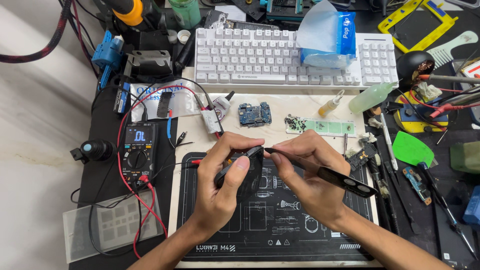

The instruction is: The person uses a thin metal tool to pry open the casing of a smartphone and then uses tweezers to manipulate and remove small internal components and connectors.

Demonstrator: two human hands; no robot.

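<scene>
Left hand (pixel 227 172) clamped on dark curved phone (pixel 245 172), right hand (pixel 305 170) pinching black flat tool (pixel 320 172)

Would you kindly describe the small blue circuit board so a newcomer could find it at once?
Start at the white keyboard along the back of the bench. Just in front of its middle lies the blue circuit board, left of a pale green strip. It alone is squarish, blue and bare.
</scene>
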